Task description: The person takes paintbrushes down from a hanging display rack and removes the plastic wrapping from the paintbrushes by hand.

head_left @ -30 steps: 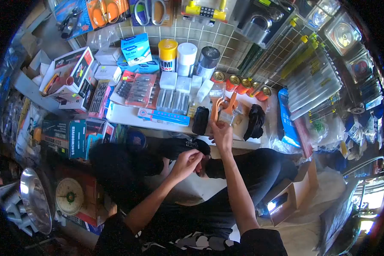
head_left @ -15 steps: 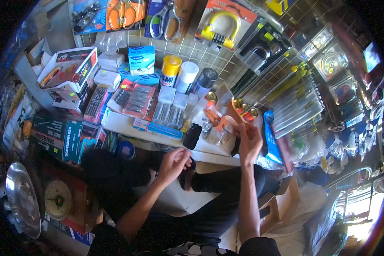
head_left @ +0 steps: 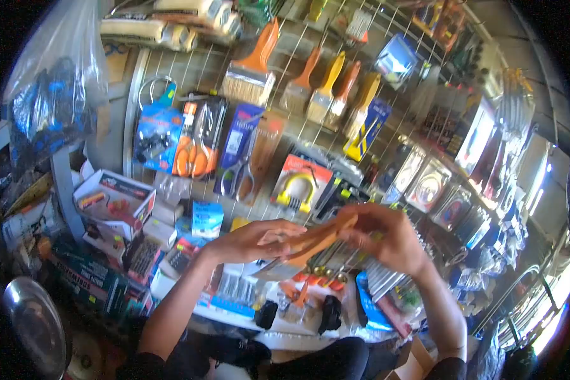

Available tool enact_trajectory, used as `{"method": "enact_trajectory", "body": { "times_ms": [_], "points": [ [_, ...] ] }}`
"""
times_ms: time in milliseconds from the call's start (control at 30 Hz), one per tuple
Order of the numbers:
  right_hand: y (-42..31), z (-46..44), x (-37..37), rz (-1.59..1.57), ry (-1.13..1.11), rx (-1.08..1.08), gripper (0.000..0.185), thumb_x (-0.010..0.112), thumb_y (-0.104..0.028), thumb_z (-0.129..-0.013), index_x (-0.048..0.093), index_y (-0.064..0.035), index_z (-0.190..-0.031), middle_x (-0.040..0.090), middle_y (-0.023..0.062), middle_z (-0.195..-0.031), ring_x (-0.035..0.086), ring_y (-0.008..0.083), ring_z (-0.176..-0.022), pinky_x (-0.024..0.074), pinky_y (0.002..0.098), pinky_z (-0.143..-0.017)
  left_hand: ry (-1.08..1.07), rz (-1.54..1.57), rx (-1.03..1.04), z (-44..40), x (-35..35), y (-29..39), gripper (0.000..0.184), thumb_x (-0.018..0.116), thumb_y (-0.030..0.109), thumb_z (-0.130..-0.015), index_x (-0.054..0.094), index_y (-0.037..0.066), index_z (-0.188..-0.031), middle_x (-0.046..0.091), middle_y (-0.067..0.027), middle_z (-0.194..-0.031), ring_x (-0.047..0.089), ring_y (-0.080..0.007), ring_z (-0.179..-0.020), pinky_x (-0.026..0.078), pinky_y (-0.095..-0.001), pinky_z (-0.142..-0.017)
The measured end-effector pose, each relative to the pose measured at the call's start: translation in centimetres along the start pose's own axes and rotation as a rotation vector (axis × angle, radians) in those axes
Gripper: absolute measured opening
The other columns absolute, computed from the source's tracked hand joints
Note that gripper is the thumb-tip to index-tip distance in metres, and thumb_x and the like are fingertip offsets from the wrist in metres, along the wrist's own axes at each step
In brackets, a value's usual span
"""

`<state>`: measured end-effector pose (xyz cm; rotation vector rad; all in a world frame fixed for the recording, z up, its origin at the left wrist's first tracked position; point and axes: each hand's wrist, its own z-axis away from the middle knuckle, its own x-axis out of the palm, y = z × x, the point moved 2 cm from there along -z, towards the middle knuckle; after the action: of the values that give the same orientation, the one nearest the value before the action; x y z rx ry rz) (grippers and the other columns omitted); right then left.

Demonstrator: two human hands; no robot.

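My right hand (head_left: 386, 240) grips the end of an orange-handled paintbrush (head_left: 313, 244), raised in front of the shelf. The brush's wide end points down to the left. My left hand (head_left: 256, 240) is at the brush's other side, its fingers stretched out along the handle; whether they press on it is hard to tell. Below the hands, another orange-handled item (head_left: 294, 292) lies on the white shelf (head_left: 297, 328) between two black bundles, the right one (head_left: 330, 313) and the left one (head_left: 267, 314).
Paintbrushes (head_left: 250, 73) hang on the wire grid above, over packaged scissors (head_left: 239, 177) and a yellow lock (head_left: 297, 190). Small boxes (head_left: 114, 202) stand at the left. A metal pan (head_left: 35, 323) is at the lower left. An open carton (head_left: 415, 361) sits at the lower right.
The view has tilted up to the hanging brushes. Both hands have risen from the shelf, and my right hand now holds up a brush. My left hand has opened beside it.
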<state>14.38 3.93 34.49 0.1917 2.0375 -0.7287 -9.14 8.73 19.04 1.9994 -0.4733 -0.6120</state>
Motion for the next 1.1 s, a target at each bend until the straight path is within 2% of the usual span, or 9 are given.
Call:
{"method": "enact_trajectory", "body": {
  "times_ms": [67,133,167,367,567,833,900,967,1100],
  "points": [
    [-1.4,-2.9,-2.4,0.015,0.05,0.058,0.032,0.068,-0.017,-0.091,0.06,0.0026,-0.116,0.07,0.0104,-0.099,0.067,0.0132,-0.092,0.055,0.028,-0.076,-0.007,-0.076,-0.01,-0.5,-1.9,0.2,0.071,0.065,0.045,-0.091,0.037,0.007,-0.144,0.049,-0.0123,-0.137,0.055,-0.0229,-0.121,0.048,-0.0347,-0.094],
    [-2.5,-5.8,-3.9,0.012,0.067,0.037,0.033,0.068,-0.019,-0.092,0.06,0.0029,-0.116,0.07,0.009,-0.097,0.067,0.0128,-0.087,0.0545,0.0268,-0.071,0.176,0.19,0.35,-0.6,-2.6,0.5,0.067,0.066,0.035,-0.093,0.034,0.008,-0.145,0.055,-0.01,-0.129,0.06,-0.0246,-0.114,0.054,-0.0363,-0.085],
    [-3.3,-7.1,-4.4,0.014,0.079,0.009,0.034,0.068,-0.02,-0.092,0.061,0.003,-0.116,0.07,0.0083,-0.095,0.067,0.0127,-0.085,0.0542,0.0262,-0.069,0.176,0.204,0.36,-1.0,-2.4,0.9,0.067,0.066,0.035,-0.093,0.034,0.008,-0.145,0.055,-0.01,-0.129,0.06,-0.0246,-0.114,0.054,-0.0363,-0.085],
    [-5.9,-13.4,-8.1,0.168,0.142,-0.161,0.04,0.064,-0.025,-0.095,0.059,0.002,-0.123,0.068,0.0057,-0.102,0.065,0.0126,-0.091,0.054,0.0268,-0.072,0.565,0.424,0.697,-4.4,-1.3,6.4,0.053,0.063,0.017,-0.094,0.036,0.006,-0.139,0.062,-0.0131,-0.115,0.071,-0.0245,-0.087,0.057,-0.0271,-0.051],
    [-7.3,-16.2,-8.4,0.177,0.101,-0.107,0.04,0.06,-0.024,-0.097,0.057,0.0054,-0.123,0.068,0.0103,-0.103,0.067,0.0147,-0.09,0.0562,0.0278,-0.077,0.696,0.499,0.713,-6.2,-2.2,6.1,0.038,0.063,0.026,-0.095,0.051,0.001,-0.121,0.067,-0.0112,-0.103,0.072,-0.0226,-0.08,0.057,-0.0265,-0.05],
    [-6.6,-16.8,-7.0,0.112,0.216,-0.096,0.038,0.06,-0.025,-0.097,0.059,0.0047,-0.12,0.067,0.0113,-0.104,0.067,0.0162,-0.091,0.0561,0.0273,-0.078,0.649,0.67,0.783,-5.8,-1.8,5.8,0.034,0.067,0.022,-0.092,0.049,-0.001,-0.11,0.066,-0.013,-0.101,0.072,-0.0251,-0.078,0.058,-0.0272,-0.046],
    [-6.2,-17.6,-8.4,0.077,0.266,-0.083,0.038,0.057,-0.026,-0.098,0.059,0.0021,-0.124,0.066,0.0062,-0.104,0.064,0.013,-0.095,0.0529,0.0272,-0.08,0.681,0.673,0.798,-5.4,-2.3,5.2,0.032,0.068,0.024,-0.091,0.05,0.0,-0.104,0.066,-0.0114,-0.098,0.072,-0.0249,-0.075,0.058,-0.0267,-0.044],
    [-6.6,-18.6,-10.4,-0.048,0.462,-0.216,0.038,0.06,-0.024,-0.097,0.059,0.0019,-0.124,0.066,0.007,-0.106,0.064,0.013,-0.094,0.0528,0.0273,-0.085,0.828,0.621,0.726,-4.8,-3.3,4.0,0.033,0.068,0.028,-0.091,0.052,0.001,-0.102,0.065,-0.0099,-0.094,0.072,-0.0254,-0.074,0.058,-0.0273,-0.045],
    [-7.6,-21.5,-12.5,-0.005,0.381,-0.263,0.037,0.061,-0.02,-0.095,0.059,0.0023,-0.124,0.065,0.0109,-0.113,0.064,0.0182,-0.102,0.0511,0.0295,-0.094,0.909,0.54,0.631,-2.6,-4.8,3.3,0.036,0.068,0.034,-0.091,0.054,0.002,-0.102,0.064,-0.008,-0.09,0.072,-0.0226,-0.07,0.056,-0.0275,-0.043]
  ]
}}
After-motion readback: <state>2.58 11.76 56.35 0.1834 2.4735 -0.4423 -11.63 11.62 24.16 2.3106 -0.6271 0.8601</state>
